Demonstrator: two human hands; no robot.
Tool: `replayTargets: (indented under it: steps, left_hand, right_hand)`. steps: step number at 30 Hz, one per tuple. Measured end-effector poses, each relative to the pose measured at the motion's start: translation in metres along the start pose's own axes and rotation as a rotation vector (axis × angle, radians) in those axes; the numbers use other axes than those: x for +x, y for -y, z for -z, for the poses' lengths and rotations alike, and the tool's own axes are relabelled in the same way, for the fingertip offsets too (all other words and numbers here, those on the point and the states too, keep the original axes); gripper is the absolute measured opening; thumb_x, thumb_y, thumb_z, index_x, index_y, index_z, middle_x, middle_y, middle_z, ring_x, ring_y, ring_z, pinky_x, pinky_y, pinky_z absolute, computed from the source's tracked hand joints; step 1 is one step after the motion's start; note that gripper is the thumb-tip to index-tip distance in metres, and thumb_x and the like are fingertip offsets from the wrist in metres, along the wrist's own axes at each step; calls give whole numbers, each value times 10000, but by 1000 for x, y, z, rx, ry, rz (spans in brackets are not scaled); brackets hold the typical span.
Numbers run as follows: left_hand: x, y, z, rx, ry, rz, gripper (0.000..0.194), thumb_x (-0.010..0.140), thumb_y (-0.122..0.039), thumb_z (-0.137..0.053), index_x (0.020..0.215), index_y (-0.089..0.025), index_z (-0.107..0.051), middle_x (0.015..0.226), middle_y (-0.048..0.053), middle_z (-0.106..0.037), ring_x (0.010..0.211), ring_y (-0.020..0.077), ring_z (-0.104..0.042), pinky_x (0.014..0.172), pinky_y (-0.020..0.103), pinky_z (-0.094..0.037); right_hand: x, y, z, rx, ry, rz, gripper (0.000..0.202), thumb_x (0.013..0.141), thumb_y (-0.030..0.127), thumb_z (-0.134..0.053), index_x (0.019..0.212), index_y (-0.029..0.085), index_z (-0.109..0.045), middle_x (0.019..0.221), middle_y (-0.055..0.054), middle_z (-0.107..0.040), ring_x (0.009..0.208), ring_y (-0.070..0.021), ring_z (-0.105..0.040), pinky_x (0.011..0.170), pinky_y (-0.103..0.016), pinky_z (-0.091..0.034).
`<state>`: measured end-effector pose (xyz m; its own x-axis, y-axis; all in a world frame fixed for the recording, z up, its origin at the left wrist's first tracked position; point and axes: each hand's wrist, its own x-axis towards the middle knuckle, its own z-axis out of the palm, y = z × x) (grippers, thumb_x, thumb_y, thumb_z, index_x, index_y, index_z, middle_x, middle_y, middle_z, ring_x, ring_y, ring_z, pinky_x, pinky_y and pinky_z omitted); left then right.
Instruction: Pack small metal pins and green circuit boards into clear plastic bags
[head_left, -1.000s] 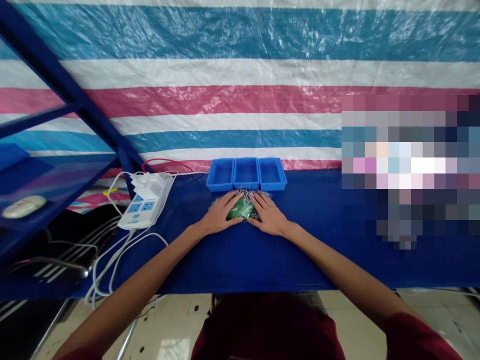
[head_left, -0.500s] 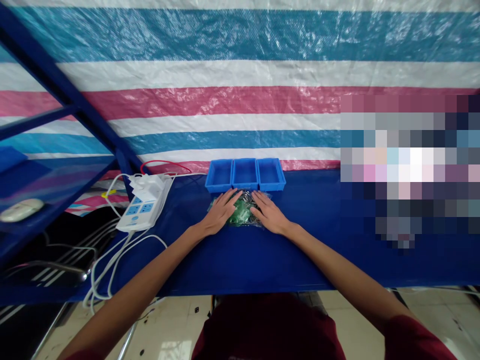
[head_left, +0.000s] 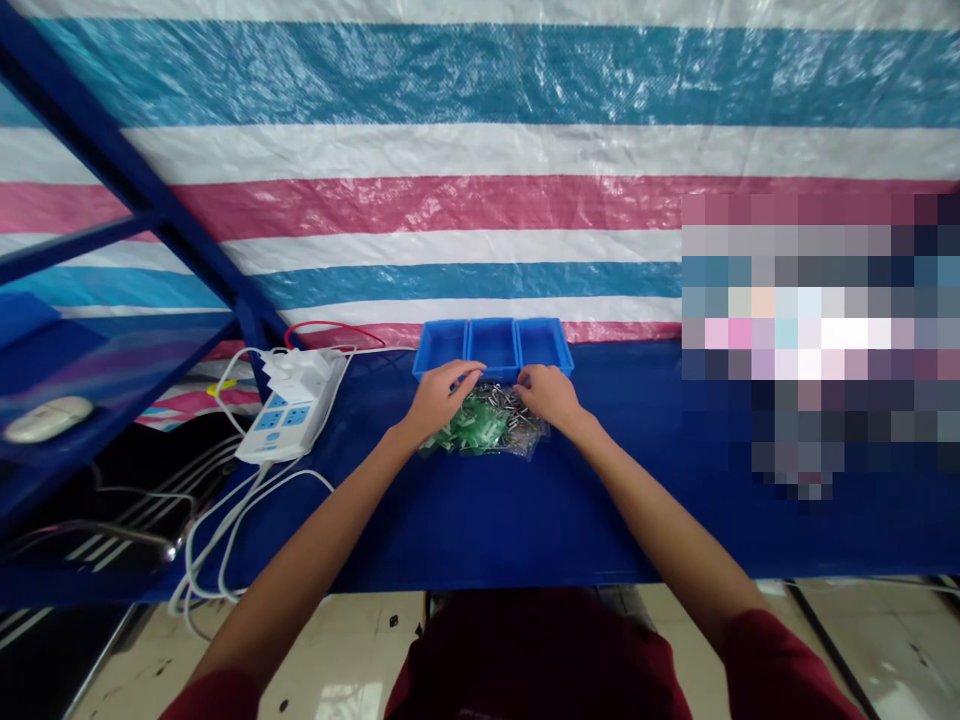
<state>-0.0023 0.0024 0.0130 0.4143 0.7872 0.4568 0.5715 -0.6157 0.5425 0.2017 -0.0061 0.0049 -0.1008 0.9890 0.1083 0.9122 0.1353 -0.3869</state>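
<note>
A clear plastic bag (head_left: 487, 425) lies flat on the blue table, with green pieces in its left and middle part and small metal pieces toward its right. At the bag's upper left, my left hand (head_left: 441, 395) is bent over, thumb and fingertips brought close together at the top edge. My right hand (head_left: 553, 393) has its fingers curled in a pinch at the upper right of the bag. What lies between the fingertips is small and partly hidden. Just behind the hands stand three joined blue trays (head_left: 493, 345).
A white power strip (head_left: 285, 420) with plugged-in adapters and looped white cables (head_left: 217, 530) sits at the left of the table. A blue metal frame (head_left: 187, 250) rises beyond it, with a white computer mouse (head_left: 49, 420) on a shelf. Striped sheeting (head_left: 450, 200) hangs behind. The right side is pixelated.
Both hands have lifted from lying flat on the bag and moved up to its far edge, with fingers now bent. More of the bag's contents shows.
</note>
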Motion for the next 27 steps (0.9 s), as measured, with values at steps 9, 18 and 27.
replayTargets:
  steps: [9, 18, 27]
  left_hand:
    - [10, 3, -10, 188, -93, 37, 246, 920, -284, -468, 957, -172, -683, 883, 40, -706, 752, 156, -628, 737, 281, -484]
    - [16, 4, -17, 616, 196, 48, 173, 883, -269, -555, 932, -194, -704, 888, 65, -668, 822, 225, -627, 603, 290, -409]
    - [15, -13, -7, 317, -121, 5, 182, 902, -271, -518, 889, -180, -676, 887, 43, -647, 746, 149, -587, 664, 258, -418]
  right_hand:
    - [-2, 9, 3, -28, 124, -14, 184, 846, 331, -580, 892, 198, -698, 940, -92, -711, 937, -259, -647, 763, -352, -496]
    - [-1, 18, 5, 15, 32, -54, 214, 884, 323, -519, 928, 197, -687, 914, -90, -707, 916, -243, -637, 756, -337, -472]
    - [2, 13, 2, 284, -251, 70, 242, 873, 327, -557, 1049, 185, -642, 883, -61, -673, 785, -191, -601, 726, -298, -437]
